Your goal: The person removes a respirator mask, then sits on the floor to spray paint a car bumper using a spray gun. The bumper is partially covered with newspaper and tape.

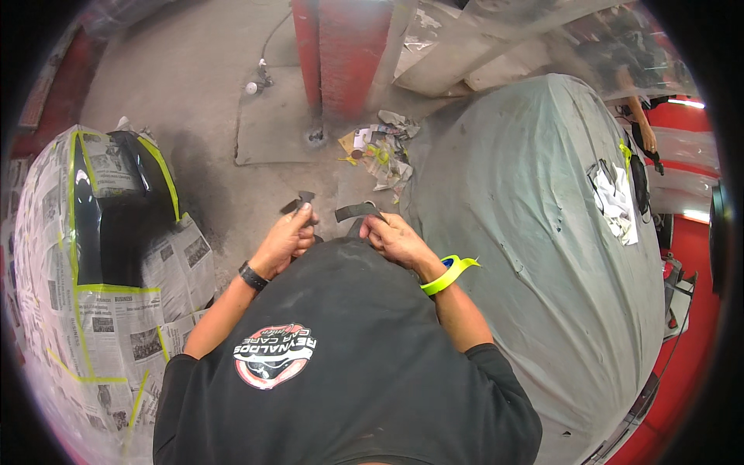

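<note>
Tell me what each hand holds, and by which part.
The left hand pinches a black clip-like piece by its lower part; the right hand grips a black strap just behind its protruding end.

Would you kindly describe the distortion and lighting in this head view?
Head view: black corners ring the fisheye image, and the red wall bends along its right rim; two white strips there glare; left hand and right hand, near the middle, look fairly clear.

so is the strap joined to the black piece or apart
Apart: floor shows between the strap in the right hand and the black piece in the left hand.
</note>
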The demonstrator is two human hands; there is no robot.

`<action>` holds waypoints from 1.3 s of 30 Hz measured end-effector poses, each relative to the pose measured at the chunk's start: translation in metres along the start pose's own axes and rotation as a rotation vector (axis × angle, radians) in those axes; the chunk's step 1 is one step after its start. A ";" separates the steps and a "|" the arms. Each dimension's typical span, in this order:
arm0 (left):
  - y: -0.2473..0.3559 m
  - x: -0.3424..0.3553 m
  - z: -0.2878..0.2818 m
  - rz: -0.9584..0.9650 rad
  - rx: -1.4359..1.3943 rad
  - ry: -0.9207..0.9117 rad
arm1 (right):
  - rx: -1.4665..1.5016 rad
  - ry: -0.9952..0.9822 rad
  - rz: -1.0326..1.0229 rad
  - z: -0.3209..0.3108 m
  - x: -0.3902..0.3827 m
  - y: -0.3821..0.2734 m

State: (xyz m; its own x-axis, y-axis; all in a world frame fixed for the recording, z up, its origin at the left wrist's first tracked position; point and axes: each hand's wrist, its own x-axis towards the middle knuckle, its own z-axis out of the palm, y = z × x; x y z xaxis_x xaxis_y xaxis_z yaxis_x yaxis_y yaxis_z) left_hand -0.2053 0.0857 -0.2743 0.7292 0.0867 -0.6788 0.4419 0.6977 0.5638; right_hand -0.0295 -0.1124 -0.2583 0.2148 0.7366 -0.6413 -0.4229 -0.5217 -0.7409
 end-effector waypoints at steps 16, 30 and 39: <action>0.013 0.016 0.027 0.052 0.358 -0.021 | -0.677 -0.054 -0.181 0.019 0.021 -0.001; 0.019 0.035 0.023 0.117 0.469 0.052 | -0.557 0.102 -0.186 -0.030 -0.083 0.014; 0.033 0.050 0.025 -0.032 0.528 0.021 | -0.224 0.161 0.125 -0.007 -0.165 0.062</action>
State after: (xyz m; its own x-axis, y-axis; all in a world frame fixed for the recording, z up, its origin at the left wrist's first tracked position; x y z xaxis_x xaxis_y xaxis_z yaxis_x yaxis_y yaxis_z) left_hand -0.1414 0.0954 -0.2774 0.7027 0.0891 -0.7059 0.6709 0.2474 0.6991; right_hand -0.0853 -0.2687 -0.1999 0.3179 0.5920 -0.7406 -0.2541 -0.6993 -0.6681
